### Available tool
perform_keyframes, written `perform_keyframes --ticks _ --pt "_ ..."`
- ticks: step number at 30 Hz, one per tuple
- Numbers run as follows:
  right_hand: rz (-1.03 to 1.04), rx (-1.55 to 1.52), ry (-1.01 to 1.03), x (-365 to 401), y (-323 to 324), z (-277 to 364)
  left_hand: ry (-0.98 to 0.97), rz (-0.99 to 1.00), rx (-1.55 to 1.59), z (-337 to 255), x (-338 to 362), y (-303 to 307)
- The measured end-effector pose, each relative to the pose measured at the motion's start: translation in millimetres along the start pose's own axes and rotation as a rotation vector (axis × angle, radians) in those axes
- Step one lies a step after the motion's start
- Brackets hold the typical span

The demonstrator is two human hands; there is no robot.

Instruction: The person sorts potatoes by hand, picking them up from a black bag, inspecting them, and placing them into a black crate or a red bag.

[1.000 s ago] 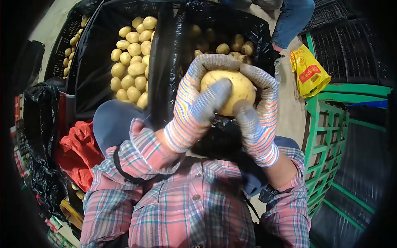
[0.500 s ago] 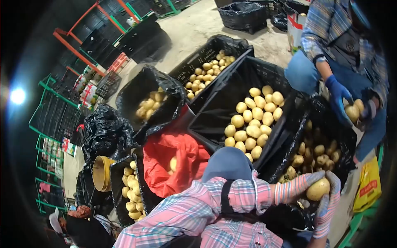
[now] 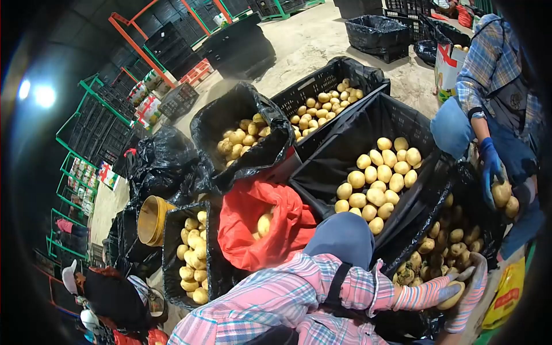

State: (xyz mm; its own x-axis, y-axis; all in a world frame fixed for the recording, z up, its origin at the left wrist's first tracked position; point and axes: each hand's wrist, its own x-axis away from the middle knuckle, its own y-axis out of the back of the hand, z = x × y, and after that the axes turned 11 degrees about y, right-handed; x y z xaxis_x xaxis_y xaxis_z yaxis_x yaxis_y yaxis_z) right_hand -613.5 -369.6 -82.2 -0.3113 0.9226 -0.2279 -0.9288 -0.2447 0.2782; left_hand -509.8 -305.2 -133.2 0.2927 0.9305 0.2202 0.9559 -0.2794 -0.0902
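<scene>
Both of my hands wear striped gloves with grey fingers. They meet around one potato [image 3: 451, 295] at the lower right. My left hand [image 3: 435, 292] grips its upper left side, while my right hand [image 3: 472, 290] closes on it from the right. Just beyond them lies a black-lined crate of darker, dirtier potatoes [image 3: 428, 246]. A larger black-lined crate [image 3: 322, 161] with pale potatoes [image 3: 376, 184] stands further left. Beside my knee, a red bag [image 3: 238, 227] has a few potatoes inside.
A co-worker's blue-gloved hand [image 3: 490, 167] is near potatoes at the right. More potatoes fill a black bag [image 3: 201, 123], a back crate [image 3: 299, 95] and a left crate [image 3: 169, 261]. A yellow bucket [image 3: 150, 221] and yellow bag [image 3: 506, 293] stand around.
The view has shifted, so the crates appear further right. My hands have turned the potato, and it now shows less between the gloves. The co-worker's hand is lower beside the potatoes.
</scene>
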Motion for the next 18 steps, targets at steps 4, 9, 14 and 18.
perform_keyframes --ticks 4,9,14,18 --pt "-0.025 -0.182 -0.177 -1.9 9.1 -12.6 -0.025 0.048 0.306 0.2 3.6 5.2" --pt "0.019 -0.147 -0.054 -1.4 13.7 -34.2 0.079 0.114 0.802 11.4 -5.4 -3.0" --pt "0.084 -0.178 -0.058 0.5 15.1 -1.6 -0.003 -0.023 0.939 9.3 -15.7 -4.5" --pt "0.218 0.298 0.355 8.8 3.8 -10.9 -0.082 -0.233 0.325 -7.7 -8.6 18.8"
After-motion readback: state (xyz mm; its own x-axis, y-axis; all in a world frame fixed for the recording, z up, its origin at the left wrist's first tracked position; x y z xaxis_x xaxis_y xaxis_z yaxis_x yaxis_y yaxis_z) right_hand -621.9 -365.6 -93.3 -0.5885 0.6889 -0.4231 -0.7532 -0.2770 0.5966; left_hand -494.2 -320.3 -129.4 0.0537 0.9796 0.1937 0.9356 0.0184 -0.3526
